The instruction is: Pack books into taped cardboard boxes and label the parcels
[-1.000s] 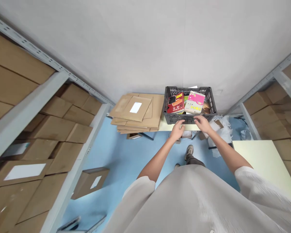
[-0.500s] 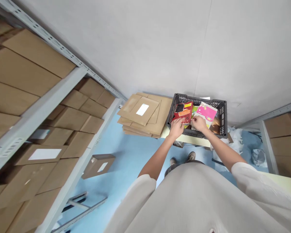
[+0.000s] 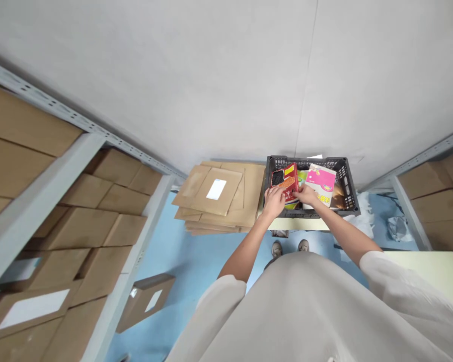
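A black plastic crate (image 3: 353,193) stands on a pale yellow board against the wall, with books and packets inside. On its left side lies a red book (image 3: 289,181) with black, orange and yellow patches. My left hand (image 3: 275,201) is closed on the lower left part of this book. My right hand (image 3: 306,196) pinches the book's lower right corner. Right of it lies a pink and white booklet (image 3: 322,182), partly under my right hand. Something green shows between the two, and a dark brown item (image 3: 338,193) lies at the crate's right end.
Flat brown cardboard mailers (image 3: 226,193), the top one with a white label, are stacked left of the crate. Metal shelves (image 3: 109,311) full of brown boxes rise at the left, others at the right. A labelled box (image 3: 145,301) and plastic bags (image 3: 398,228) are lower down.
The view has shifted, so the shelves and crate sit differently in the picture. The red book's right side is tilted up a little more, and my right hand has moved onto its corner.
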A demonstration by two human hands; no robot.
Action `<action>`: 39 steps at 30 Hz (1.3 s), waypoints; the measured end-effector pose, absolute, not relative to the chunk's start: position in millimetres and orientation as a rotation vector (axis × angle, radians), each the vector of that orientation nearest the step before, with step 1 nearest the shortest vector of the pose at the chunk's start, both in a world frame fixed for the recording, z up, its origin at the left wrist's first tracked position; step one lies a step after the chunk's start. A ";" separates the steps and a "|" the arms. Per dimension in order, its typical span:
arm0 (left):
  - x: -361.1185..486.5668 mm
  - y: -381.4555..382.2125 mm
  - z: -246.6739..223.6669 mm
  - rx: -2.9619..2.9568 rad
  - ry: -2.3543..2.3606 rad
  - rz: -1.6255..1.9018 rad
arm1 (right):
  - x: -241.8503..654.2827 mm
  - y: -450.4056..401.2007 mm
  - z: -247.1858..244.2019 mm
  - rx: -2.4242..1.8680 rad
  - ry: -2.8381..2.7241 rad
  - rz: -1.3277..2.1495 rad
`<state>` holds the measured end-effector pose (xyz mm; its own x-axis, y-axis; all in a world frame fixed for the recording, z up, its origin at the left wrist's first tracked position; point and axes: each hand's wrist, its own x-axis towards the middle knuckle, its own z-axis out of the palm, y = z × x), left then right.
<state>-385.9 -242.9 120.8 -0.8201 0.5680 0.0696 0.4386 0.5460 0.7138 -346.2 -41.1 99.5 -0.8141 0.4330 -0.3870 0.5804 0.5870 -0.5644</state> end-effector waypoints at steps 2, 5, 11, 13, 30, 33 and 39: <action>-392.4 -245.9 120.2 0.902 2.581 1.137 | -346.0 -44.7 100.7 0.988 2.519 -1.307; -399.9 -250.5 118.5 0.945 2.549 1.173 | -342.0 -39.6 106.4 1.137 2.324 -1.743; -416.3 -258.6 112.4 1.008 2.516 1.237 | -305.5 12.7 145.1 1.162 2.385 -2.070; -420.5 -255.4 109.2 1.025 2.506 1.269 | -284.5 31.5 161.2 1.207 2.432 -2.124; -292.1 -97.1 136.3 1.570 2.035 1.430 | -38.4 111.5 185.8 1.743 2.491 -2.218; -240.4 -58.0 137.1 1.633 1.963 1.388 | 29.2 124.8 180.6 1.785 2.473 -2.243; -119.7 12.8 114.8 1.732 1.783 1.188 | 163.3 147.1 161.9 1.866 2.432 -2.147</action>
